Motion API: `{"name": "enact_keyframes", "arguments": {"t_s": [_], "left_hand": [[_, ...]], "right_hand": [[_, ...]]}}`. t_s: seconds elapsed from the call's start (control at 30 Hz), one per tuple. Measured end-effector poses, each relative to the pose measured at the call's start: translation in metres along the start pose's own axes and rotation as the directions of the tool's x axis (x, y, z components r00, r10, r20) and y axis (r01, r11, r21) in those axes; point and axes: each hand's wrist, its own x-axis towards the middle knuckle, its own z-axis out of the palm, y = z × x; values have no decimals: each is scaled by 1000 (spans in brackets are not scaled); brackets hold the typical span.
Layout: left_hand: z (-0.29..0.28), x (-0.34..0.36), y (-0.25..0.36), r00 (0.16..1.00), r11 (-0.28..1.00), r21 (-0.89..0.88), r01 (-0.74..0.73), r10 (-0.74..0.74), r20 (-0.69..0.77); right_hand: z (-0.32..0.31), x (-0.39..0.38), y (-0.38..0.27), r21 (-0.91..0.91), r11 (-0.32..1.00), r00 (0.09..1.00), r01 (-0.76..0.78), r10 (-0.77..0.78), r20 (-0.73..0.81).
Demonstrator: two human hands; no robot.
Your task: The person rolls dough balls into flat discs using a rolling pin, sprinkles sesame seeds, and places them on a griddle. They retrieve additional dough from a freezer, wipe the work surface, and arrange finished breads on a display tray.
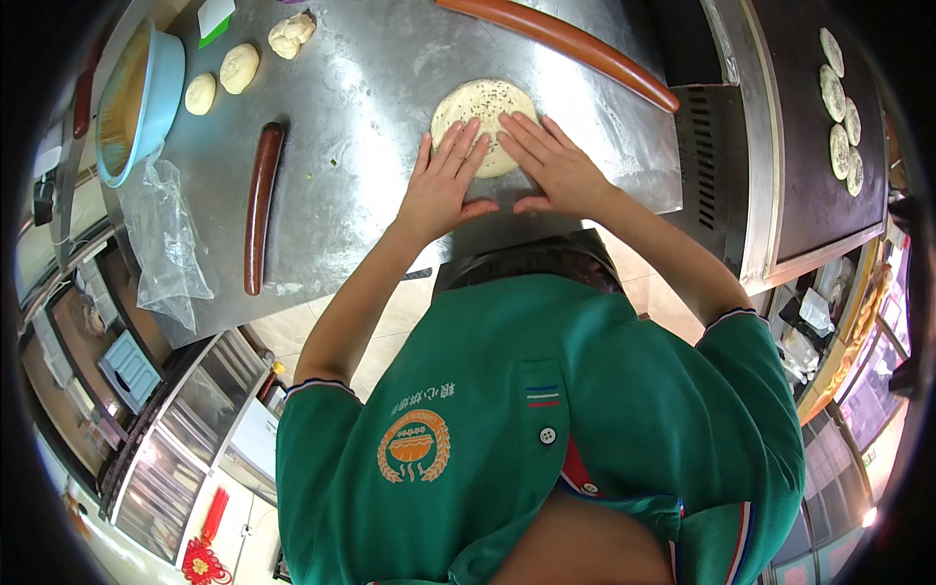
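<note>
A round, flat disc of dough (485, 102) dotted with dark seeds lies on the metal worktable (361, 195) near its front edge. My left hand (447, 185) rests flat with its fingers on the dough's near left part. On the near right part lie the outstretched fingertips of my right hand (556, 168). Both thumbs point inward toward each other, off the dough. Neither hand grips anything. Part of the disc's near edge is hidden by my fingers.
A long brown rolling pin (575, 49) lies beyond the dough; a shorter dark one (261, 210) is at left. Dough pieces (239, 68), a blue basin (166, 88) and a plastic bag (166, 239) are farther left. Several flat rounds (839, 151) lie on a dark griddle (804, 166) at right.
</note>
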Motion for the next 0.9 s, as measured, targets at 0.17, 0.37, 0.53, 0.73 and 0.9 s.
{"name": "enact_keyframes", "arguments": {"t_s": [0.17,0.37,0.53,0.73,0.9], "left_hand": [[9,-20,13,999,999,17,33,-32,-12],[3,-36,7,999,998,50,33,-33,-4],[-6,-16,-7,872,920,-346,186,-317,-374],[0,37,-12,781,815,-308,490,-568,-260],[-21,74,25,645,-606,-794,48,-588,488]], "right_hand": [[11,-8,-24,7,999,993,-38,39,-115],[10,-14,-13,1,998,992,-59,59,-110],[7,-12,-15,42,986,960,-162,168,-226],[16,9,-19,92,994,964,-59,80,-252],[10,32,-34,619,765,788,-177,487,-376]]}}
